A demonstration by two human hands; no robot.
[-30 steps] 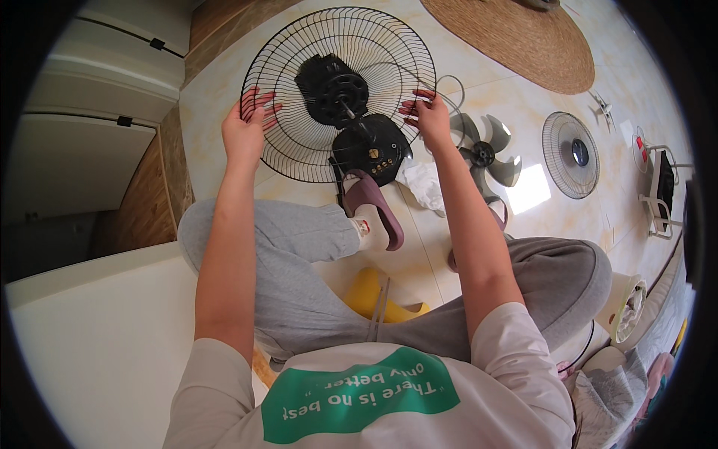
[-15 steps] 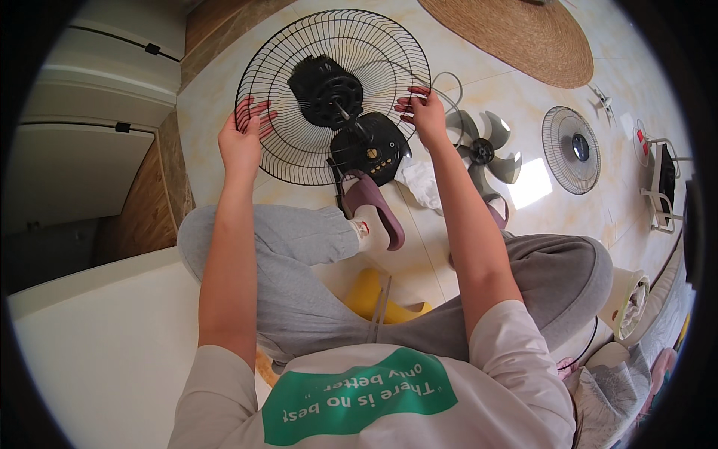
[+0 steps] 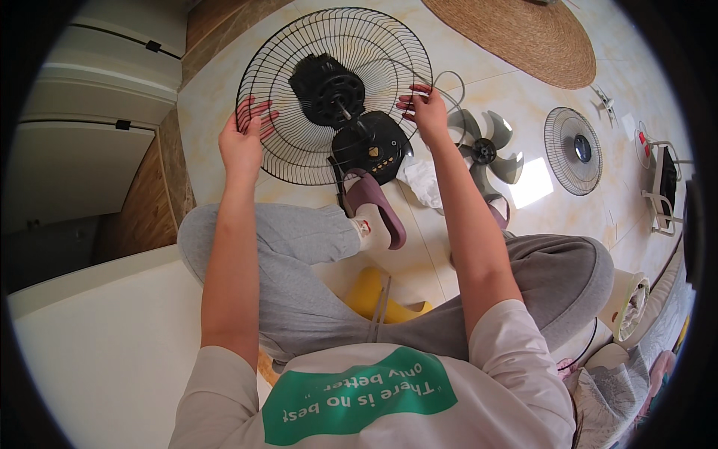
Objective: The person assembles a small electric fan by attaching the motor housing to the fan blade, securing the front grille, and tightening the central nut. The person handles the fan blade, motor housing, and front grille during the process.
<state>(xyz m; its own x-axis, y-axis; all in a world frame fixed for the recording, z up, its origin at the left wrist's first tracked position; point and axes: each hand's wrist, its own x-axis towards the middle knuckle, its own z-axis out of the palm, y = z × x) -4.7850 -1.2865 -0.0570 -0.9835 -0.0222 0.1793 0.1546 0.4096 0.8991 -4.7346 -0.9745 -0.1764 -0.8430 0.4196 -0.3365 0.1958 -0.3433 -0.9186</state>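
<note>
A round black wire fan grille [image 3: 288,46] is held upright in front of me, around the black fan motor [image 3: 327,90] and its metal shaft. My left hand [image 3: 241,146] grips the left rim, its fingers behind the wires. My right hand [image 3: 428,120] grips the right rim in the same way. Below the motor, the black fan base [image 3: 383,142] with its small gold buttons stands on the floor, partly behind the grille. To the right lies a dark translucent fan blade [image 3: 484,150]. Farther right is a second, flatter wire grille [image 3: 573,151] with a dark centre disc.
A crumpled white plastic bag [image 3: 420,181] lies beside the base. My foot in a purple slipper [image 3: 374,206] is close to it. A yellow object [image 3: 366,295] sits between my legs. A woven round mat [image 3: 523,37] lies at the back, a cabinet [image 3: 90,97] stands left.
Almost nothing differs; both hands keep their hold on the grille, whose rim has shifted very slightly.
</note>
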